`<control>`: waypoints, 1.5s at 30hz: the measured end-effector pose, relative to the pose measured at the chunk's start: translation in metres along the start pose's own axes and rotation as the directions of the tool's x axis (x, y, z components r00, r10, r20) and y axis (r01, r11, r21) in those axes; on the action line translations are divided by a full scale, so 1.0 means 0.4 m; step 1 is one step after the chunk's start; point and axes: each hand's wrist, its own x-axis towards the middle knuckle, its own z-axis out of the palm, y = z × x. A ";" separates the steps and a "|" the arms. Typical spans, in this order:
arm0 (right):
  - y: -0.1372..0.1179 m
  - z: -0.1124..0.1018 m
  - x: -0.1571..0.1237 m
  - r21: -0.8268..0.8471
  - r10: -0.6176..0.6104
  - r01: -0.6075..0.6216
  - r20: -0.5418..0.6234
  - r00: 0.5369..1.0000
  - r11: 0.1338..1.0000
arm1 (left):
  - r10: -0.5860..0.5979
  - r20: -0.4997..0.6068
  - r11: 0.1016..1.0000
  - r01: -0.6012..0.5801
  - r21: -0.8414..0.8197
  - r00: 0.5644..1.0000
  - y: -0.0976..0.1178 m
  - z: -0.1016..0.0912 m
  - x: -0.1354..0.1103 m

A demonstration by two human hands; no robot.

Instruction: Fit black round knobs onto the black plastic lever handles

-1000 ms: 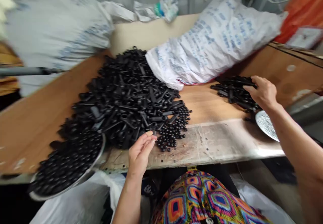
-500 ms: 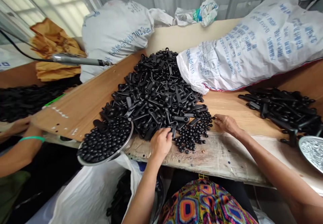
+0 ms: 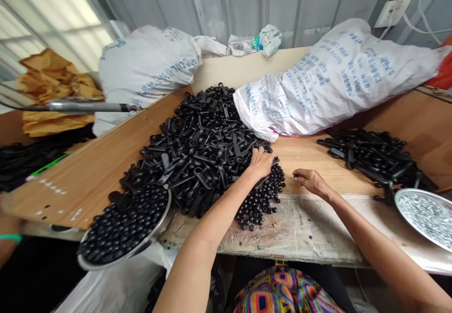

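My left hand (image 3: 262,163) is at the right edge of a big heap of black plastic crank handles (image 3: 201,139), its fingers curled round one black handle whose end shows beside the thumb. To the right, just above the board, my right hand (image 3: 312,182) pinches a small black knob (image 3: 295,175) between thumb and fingertips. Many loose round black knobs (image 3: 259,202) lie between my hands, below the left one. At the left, a metal bowl (image 3: 168,209) is heaped with larger, smooth black oval knobs (image 3: 123,228).
A second pile of black handles (image 3: 374,155) lies at the right, with a dish (image 3: 397,204) of small silvery metal pieces near it. White printed sacks (image 3: 300,92) lie behind. A grey power screwdriver (image 3: 88,107) hangs at the left. A co-worker's arm (image 3: 9,237) shows at the left edge.
My left hand has gone from the heap's front edge further back and right, onto a handle. The right hand stays near the small knobs, now with one at its fingertips. The view has shifted right.
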 end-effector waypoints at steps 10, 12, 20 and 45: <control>-0.020 -0.087 -0.218 0.993 -0.068 0.051 -0.044 0.997 0.109 | -0.058 0.234 0.993 0.031 0.118 0.971 -0.015 0.031 0.087; -0.023 -0.081 -0.236 0.996 -0.091 0.082 -0.078 0.993 0.042 | -0.091 0.251 0.989 0.059 0.133 0.964 -0.021 0.030 0.089; -0.059 -0.054 -0.260 0.993 -0.127 0.088 -0.096 0.987 -0.073 | -0.191 0.049 0.982 0.190 0.022 0.980 -0.046 -0.026 0.039; -0.219 0.067 -0.278 0.989 -0.314 -0.053 0.094 0.945 0.138 | -0.254 0.056 -0.683 -0.138 -0.718 0.966 0.129 -0.061 -0.405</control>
